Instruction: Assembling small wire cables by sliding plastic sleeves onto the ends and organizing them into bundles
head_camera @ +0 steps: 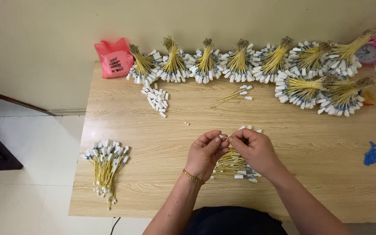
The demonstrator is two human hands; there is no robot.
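Thin yellow wires (231,164), white-capped ends

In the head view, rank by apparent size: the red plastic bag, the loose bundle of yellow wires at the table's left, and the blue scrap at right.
1. loose bundle of yellow wires
2. red plastic bag, farther away, so the gap is unsure
3. blue scrap, clearly smallest

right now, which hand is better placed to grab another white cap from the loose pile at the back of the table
Probably the left hand. The loose white caps lie up and to its side, with bare table between. The right hand would have to cross over the left. Both hands are pinching a small piece together.
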